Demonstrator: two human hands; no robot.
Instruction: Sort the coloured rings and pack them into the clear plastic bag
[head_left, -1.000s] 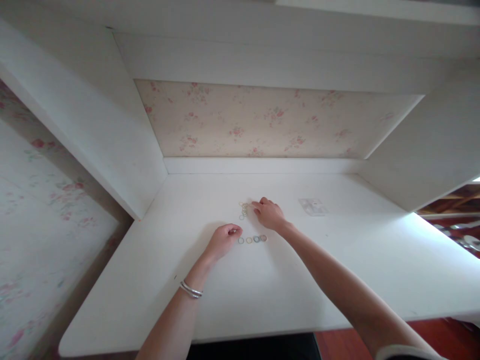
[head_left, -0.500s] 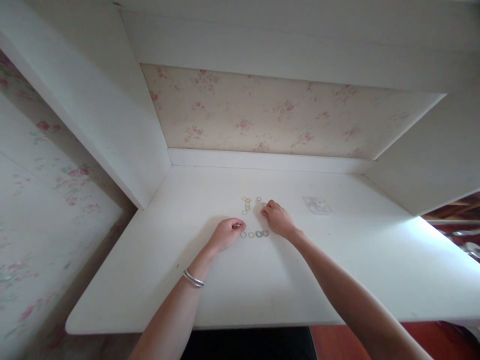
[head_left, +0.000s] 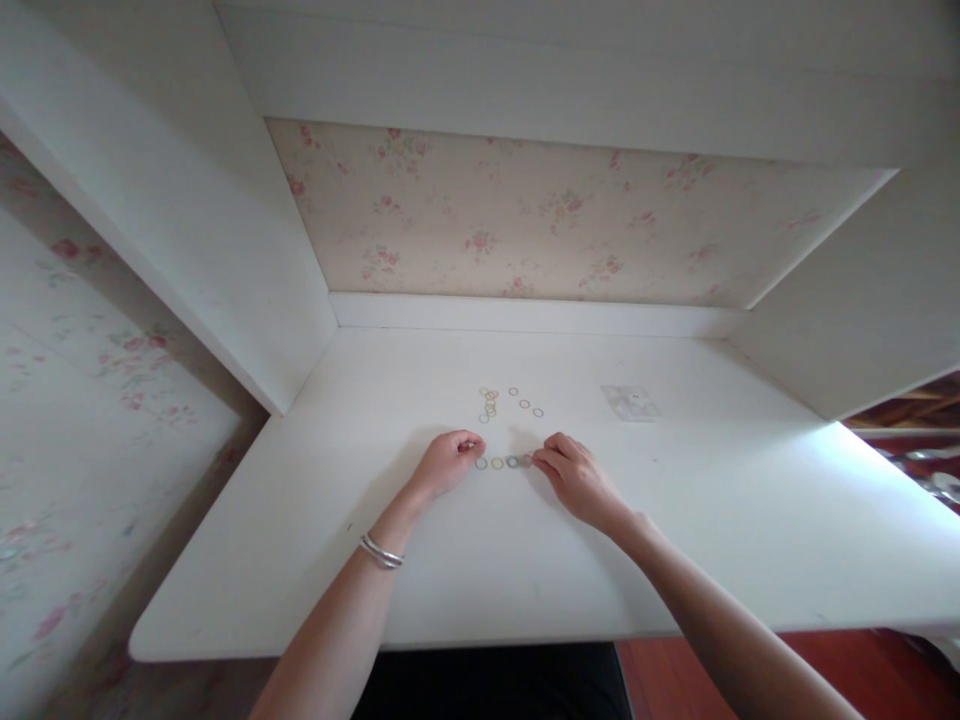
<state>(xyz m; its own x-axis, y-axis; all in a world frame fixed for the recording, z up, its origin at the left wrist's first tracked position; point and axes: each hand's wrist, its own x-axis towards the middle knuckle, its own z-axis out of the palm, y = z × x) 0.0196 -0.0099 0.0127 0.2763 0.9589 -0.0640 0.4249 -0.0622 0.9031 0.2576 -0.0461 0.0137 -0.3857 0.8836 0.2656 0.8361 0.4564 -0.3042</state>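
Observation:
Thin rings lie in groups on the white desk [head_left: 360,390]. Nearest me is a short row: a silver ring [head_left: 481,463], a gold ring [head_left: 497,463], a darker grey ring [head_left: 513,462] and, at the right end, a ring [head_left: 526,460] that my right hand [head_left: 581,480] pinches with its fingertips. My left hand [head_left: 448,462] rests at the row's left end, fingers curled together by the silver ring; whatever they hold is hidden. Farther back is a cluster of overlapping gold rings [head_left: 490,404]. Three separate rings [head_left: 524,404] form a slanting line to its right.
A clear plastic bag [head_left: 630,403] lies at the back right of the desk. Side panels and an overhead board enclose the desk, with a flowered wall [head_left: 525,220] behind. A small dark mark [head_left: 350,526] shows left of my left forearm.
My right hand has come back from the slanting line of rings to the right end of the near row, uncovering the rings there. My left hand has stayed about where it was.

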